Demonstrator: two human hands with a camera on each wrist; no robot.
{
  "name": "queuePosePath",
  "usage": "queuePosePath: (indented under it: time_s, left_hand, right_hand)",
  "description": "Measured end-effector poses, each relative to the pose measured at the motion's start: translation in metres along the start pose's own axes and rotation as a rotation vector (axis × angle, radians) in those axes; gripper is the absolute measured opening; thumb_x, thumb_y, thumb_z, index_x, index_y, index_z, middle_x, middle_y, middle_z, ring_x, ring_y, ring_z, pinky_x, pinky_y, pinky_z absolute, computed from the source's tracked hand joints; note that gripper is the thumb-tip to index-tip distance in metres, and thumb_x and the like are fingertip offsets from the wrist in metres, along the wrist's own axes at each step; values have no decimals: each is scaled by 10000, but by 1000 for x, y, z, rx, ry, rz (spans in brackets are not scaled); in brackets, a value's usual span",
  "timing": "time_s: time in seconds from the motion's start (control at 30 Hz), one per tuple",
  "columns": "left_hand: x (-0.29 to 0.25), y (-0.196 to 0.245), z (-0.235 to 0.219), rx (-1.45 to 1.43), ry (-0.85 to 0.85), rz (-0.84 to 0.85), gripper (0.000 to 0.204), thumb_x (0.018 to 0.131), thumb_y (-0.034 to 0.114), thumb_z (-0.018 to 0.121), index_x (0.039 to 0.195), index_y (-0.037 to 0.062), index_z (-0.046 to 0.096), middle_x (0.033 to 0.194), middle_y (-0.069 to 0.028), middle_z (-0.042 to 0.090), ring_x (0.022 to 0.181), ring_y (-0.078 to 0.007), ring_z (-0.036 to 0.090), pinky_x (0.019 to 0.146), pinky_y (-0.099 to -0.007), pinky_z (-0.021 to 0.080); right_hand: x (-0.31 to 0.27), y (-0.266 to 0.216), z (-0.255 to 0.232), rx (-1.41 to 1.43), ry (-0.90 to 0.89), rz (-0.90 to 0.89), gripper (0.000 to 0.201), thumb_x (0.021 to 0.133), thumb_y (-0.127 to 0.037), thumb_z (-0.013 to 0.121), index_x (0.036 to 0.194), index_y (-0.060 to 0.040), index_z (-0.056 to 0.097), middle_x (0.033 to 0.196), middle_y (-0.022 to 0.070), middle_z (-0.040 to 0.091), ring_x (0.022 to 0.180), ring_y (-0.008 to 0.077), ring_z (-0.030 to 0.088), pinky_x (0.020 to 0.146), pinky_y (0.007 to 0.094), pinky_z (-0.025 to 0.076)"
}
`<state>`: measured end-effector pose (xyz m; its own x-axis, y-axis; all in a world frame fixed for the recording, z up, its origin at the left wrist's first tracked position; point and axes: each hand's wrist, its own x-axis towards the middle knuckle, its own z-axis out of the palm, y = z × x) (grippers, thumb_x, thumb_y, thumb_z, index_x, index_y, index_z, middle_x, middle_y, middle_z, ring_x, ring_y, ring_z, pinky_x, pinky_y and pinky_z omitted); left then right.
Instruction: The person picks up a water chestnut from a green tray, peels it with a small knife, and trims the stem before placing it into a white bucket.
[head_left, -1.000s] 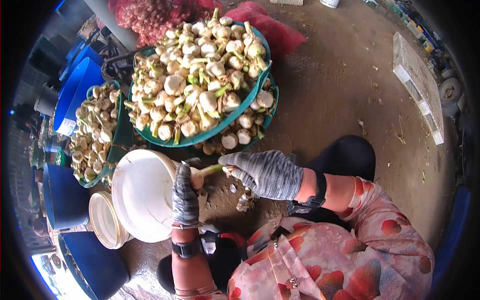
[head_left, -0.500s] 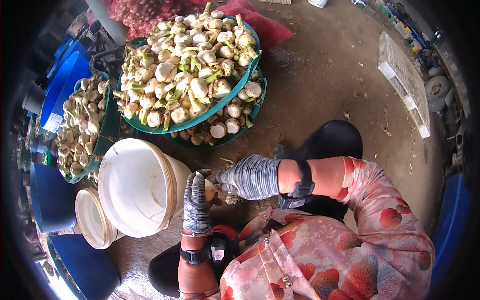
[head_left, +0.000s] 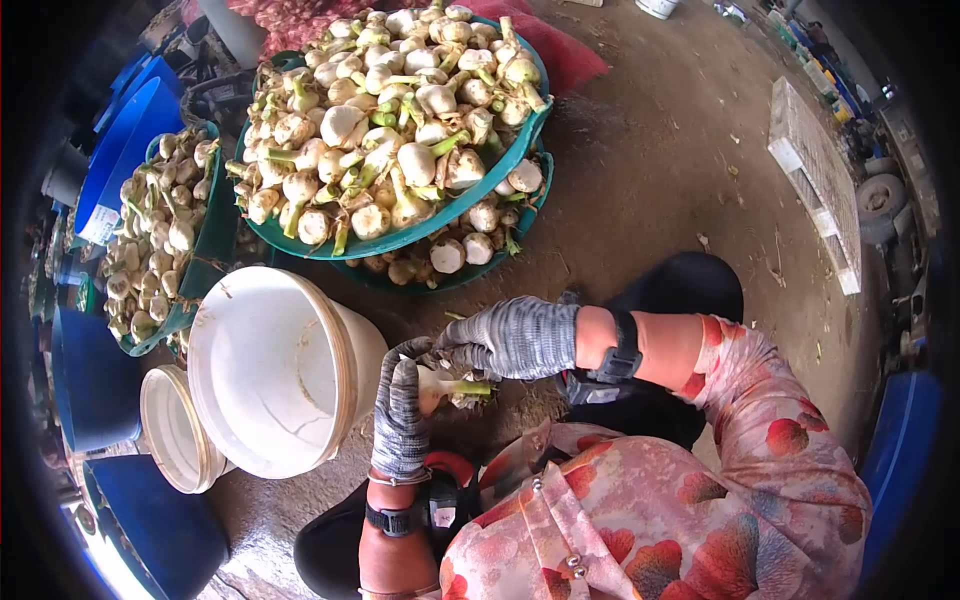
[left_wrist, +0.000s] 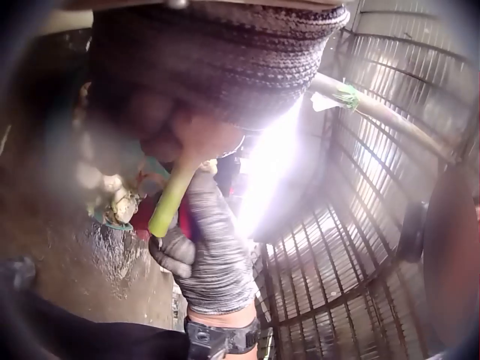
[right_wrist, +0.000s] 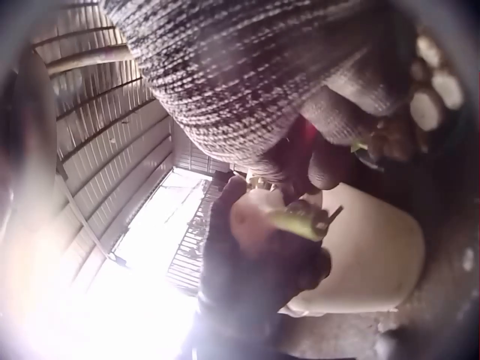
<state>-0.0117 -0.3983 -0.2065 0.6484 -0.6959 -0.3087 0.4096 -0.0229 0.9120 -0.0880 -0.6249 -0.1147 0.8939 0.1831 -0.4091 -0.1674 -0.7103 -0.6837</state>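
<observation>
My left hand [head_left: 400,415], in a grey knit glove, grips a garlic bulb [head_left: 430,390] whose cut green stem points right, toward my body's middle. My right hand [head_left: 520,338], gloved alike, has its fingers curled and pinches at the bulb's far side, close by the left fingertips. In the right wrist view the bulb [right_wrist: 251,221] shows pale, its short stem toward the camera, with the right fingertips at its root end. The left wrist view shows the green stem [left_wrist: 172,199] crossing in front of the right hand [left_wrist: 214,247].
A white bucket [head_left: 345,345] lies tipped left of my hands, beside a smaller white tub [head_left: 205,425]. Ahead, a green basin [head_left: 400,240] is heaped with garlic above another full one. Blue tubs [head_left: 95,380] line the left. A white crate [head_left: 815,185] lies on the floor at right.
The stem, which my right hand held a second ago, is now free and turned toward me. The right fingers have moved to the bulb's far side; the left hand still holds it.
</observation>
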Motion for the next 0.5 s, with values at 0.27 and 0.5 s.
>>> queuePosePath:
  time_s: [0.27, 0.5]
  left_hand:
    - [-15, 50, 31, 308, -19, 104, 609, 979, 567, 509, 1332, 70, 514, 1129, -41, 578, 951, -138, 575, 724, -242, 499]
    - [-28, 63, 39, 478, -123, 246, 424, 944, 77, 607, 1339, 5, 469, 1243, -111, 555, 1160, -203, 520, 1066, -342, 381]
  right_hand:
    - [0, 7, 23, 217, 319, -103, 395, 863, -414, 726, 1031, -61, 670, 908, 189, 695, 851, 387, 667, 760, 411, 527]
    - [4, 16, 23, 541, 294, -33, 400, 889, -414, 702, 1007, -35, 649, 879, 186, 688, 789, 366, 664, 729, 416, 520]
